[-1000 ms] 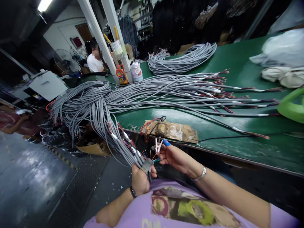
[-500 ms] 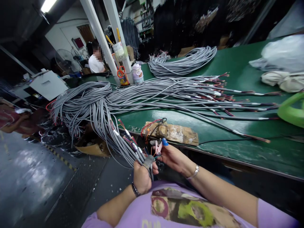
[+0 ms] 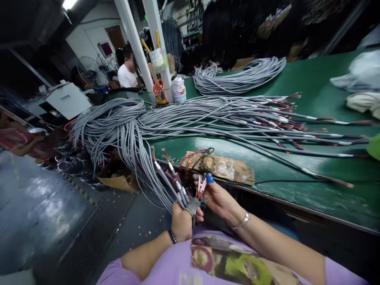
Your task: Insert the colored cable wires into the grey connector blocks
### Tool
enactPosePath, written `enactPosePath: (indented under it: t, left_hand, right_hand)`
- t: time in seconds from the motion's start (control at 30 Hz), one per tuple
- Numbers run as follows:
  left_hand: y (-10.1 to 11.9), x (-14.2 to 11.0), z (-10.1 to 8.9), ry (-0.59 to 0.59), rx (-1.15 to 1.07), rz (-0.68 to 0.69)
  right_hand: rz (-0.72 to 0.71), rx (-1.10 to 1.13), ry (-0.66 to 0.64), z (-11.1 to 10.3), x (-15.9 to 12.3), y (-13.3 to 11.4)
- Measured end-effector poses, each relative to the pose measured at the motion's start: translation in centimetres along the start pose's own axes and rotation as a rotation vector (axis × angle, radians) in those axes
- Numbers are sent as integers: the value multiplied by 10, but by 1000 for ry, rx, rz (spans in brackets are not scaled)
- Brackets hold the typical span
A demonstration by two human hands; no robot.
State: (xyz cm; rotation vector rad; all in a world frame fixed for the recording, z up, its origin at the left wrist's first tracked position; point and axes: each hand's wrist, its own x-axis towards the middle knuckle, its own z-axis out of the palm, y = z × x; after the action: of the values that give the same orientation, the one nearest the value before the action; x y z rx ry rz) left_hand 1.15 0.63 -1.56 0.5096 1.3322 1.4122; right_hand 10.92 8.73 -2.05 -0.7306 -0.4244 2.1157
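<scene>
My left hand is closed around the ends of several grey cables, held low in front of my body. Grey wrapping covers what looks like its thumb. Thin coloured wires fan out just past that thumb. Close by on the right, my right hand pinches a small pale pink clip beside the wire ends. A blue cover sits on one of its fingertips. Whether those fingers also grip a wire, I cannot tell.
Many grey cables with stripped ends lie across the green table. A wooden board with red and black leads rests at the near edge. Behind stand a lilac tub and white posts. A person sits beyond.
The view has shifted slightly, so the scene sits a little differently in frame. Both hands keep their grips; the wire ends and clip stay close together.
</scene>
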Motion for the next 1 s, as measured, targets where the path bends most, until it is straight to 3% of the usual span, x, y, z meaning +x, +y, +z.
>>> enactPosePath:
  t: [0.2,0.33,0.47,0.6,0.73,0.8,0.87,1.0]
  left_hand:
    - [3,-2,-3,-2,-7,17]
    - [2,-4,-9,-29,29,37]
    - [-5,-4,-17,-87,109,67]
    - [-2,-4,-20,-197,211,73]
    - [14,-7,-17,-410,328,-48]
    - [19,-8,-16,-462,353,-101]
    - [18,-8,-16,-423,318,-118]
    - [6,-4,-18,-219,149,-57]
  right_hand:
    - [79,-35,-128,-7,-9,-5]
    - [221,-232,-212,-17,-16,-15]
    - [209,-453,-230,-15,-23,-23]
    - [156,-653,-255,-5,-28,-27]
    - [127,-715,-297,-1,-30,-23]
    - [125,-711,-280,-4,-29,-21]
    - [106,-669,-240,-9,-28,-20]
    - [160,-484,-167,-20,-29,-21]
